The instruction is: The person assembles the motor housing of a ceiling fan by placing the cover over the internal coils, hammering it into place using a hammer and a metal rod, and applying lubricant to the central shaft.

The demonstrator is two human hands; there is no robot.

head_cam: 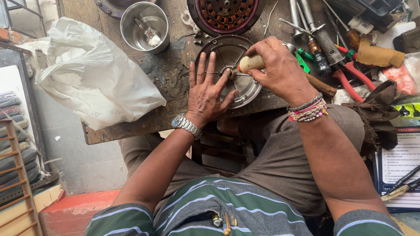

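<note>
A round metal motor cover (240, 87) lies flat on the worn wooden bench (167, 76). My left hand (208, 93) presses down on the cover's left side, fingers spread. My right hand (280, 70) grips a tool with a pale wooden handle (251, 63), whose tip touches the cover's centre hub. Just beyond the cover sits a round motor winding (227, 1) with copper coils in a purple ring.
A steel cup (146, 26) stands at the back left beside a crumpled white plastic bag (90, 75). Screwdrivers and red-handled pliers (352, 71) crowd the right side. A printed card (412, 165) with thin tools on it lies at the lower right.
</note>
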